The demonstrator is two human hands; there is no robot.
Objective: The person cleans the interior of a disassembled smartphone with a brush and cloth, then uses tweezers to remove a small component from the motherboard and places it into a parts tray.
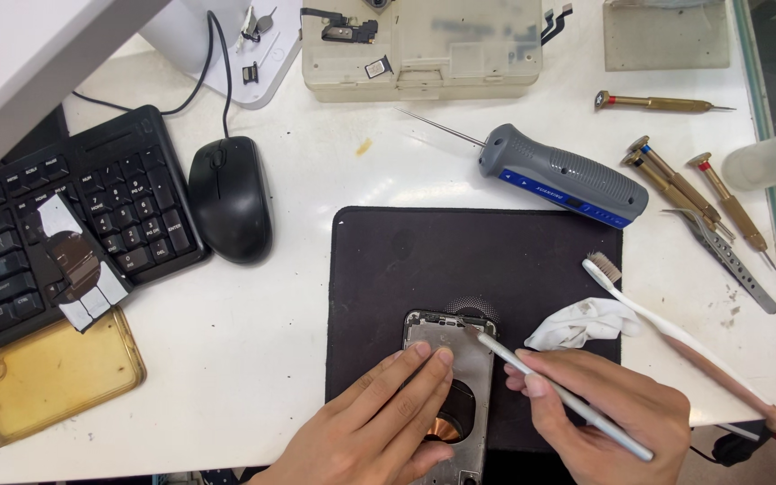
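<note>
1. At far left, a black keyboard carries a strip of flex parts; a yellowed clear phone case lies just below it, and a black mouse sits beside the keyboard.
2. Centre, on a black mat, lies an opened phone housing, its copper coil exposed.
3. Left hand rests flat on the housing, fingers extended, gripping nothing.
4. Right hand is closed around a slim grey tool, its tip touching the housing's upper edge.
5. Further right: a crumpled white wipe, a white toothbrush, a grey-handled screwdriver, brass precision drivers.
</note>
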